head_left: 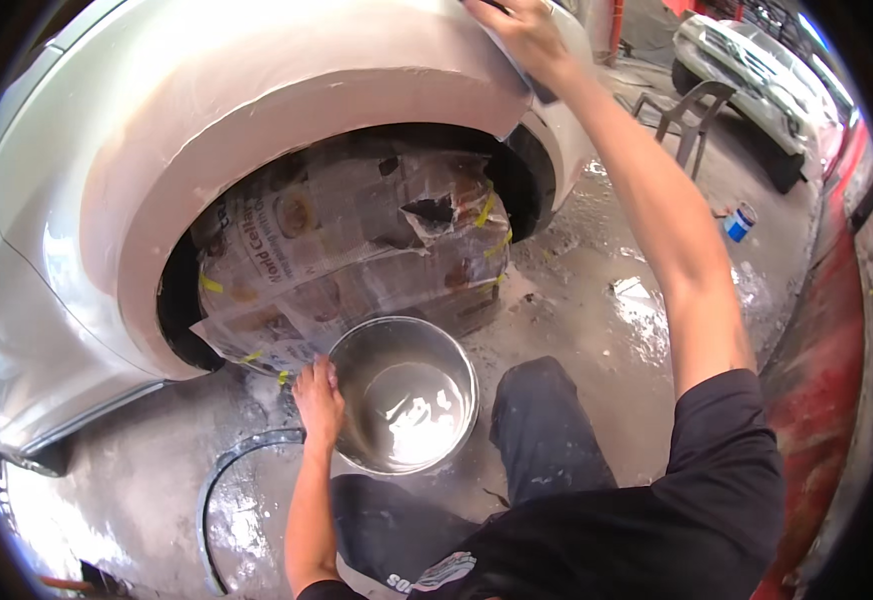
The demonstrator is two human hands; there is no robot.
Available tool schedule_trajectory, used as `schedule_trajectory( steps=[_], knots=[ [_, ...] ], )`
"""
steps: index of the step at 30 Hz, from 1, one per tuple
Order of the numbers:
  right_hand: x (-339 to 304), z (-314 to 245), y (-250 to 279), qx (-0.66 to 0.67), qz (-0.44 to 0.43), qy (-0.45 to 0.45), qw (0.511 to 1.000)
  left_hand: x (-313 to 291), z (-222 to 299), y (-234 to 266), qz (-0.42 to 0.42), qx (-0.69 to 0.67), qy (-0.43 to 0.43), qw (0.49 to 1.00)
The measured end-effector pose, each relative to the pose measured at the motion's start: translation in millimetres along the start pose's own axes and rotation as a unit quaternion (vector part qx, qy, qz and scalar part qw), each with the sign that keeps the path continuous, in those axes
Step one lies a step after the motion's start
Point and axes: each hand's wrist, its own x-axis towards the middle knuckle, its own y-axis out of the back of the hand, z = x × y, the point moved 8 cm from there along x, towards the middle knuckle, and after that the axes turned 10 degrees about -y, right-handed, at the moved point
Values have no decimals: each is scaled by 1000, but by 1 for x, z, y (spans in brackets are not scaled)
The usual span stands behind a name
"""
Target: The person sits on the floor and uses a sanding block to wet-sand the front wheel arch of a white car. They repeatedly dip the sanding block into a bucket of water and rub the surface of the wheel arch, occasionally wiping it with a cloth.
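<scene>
My left hand (pixel 319 400) is closed on the left rim of a round metal basin (pixel 474 400). Shiny, cloudy water (pixel 412 415) lies in the basin, which stands on the floor between my knees and the car's wheel. Stretched up to the top of the pale car fender (pixel 357 80), my right hand (pixel 529 38) has its fingers curled at the upper edge of the view. A dark edge shows by those fingers, but what it belongs to is not clear. Torn newspaper (pixel 347 240), held with yellow tape, covers the wheel under the arch.
A curved dark strip (pixel 207 500) lies on the wet floor (pixel 617 300) at my left. Over on the right stand a small blue can (pixel 740 222), a plastic chair (pixel 692 118) and a wrapped car (pixel 757 85). A red panel (pixel 817 420) runs along the right side.
</scene>
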Motion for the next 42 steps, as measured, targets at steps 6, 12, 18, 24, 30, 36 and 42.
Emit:
schedule_trajectory(
  steps=[6,12,18,24,30,36,42],
  knots=[
    [-156,-25,-61,437,-38,-233,868,-8,11,6,49,-15,-38,998],
    [-294,-67,-169,608,-97,-387,686,-10,14,6,70,-57,-70,993],
    [-427,-43,-241,561,-122,-562,596,-14,12,15,100,-114,-108,983],
    [-538,11,-334,487,-45,-686,538,1,9,8,88,-106,-113,984],
    [-493,-59,-370,682,-87,-621,377,-12,0,-16,-30,-364,-2,931],
    [-454,-49,-307,712,-27,-572,407,67,149,90,-118,-48,-252,959],
    [-444,-55,-272,765,-25,-545,341,263,234,232,147,369,-335,854]
  ],
)
